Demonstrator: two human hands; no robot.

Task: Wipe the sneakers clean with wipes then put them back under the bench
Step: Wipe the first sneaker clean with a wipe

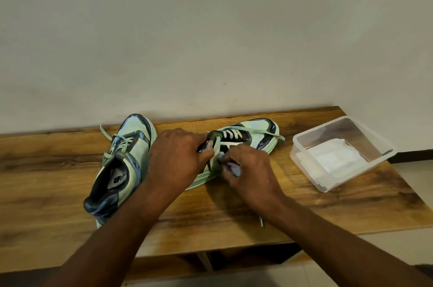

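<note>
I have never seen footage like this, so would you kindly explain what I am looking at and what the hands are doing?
There is no machine here: a person wears a camera on the head, looking forward and down at their own two bare hands. Before them is a wooden bench against a wall. Two pale green sneakers lie on it. The left sneaker rests untouched. The left hand grips the right sneaker near its tongue, while the right hand pinches a small wipe against its side. To the right stands a clear plastic container holding white wipes.
</note>
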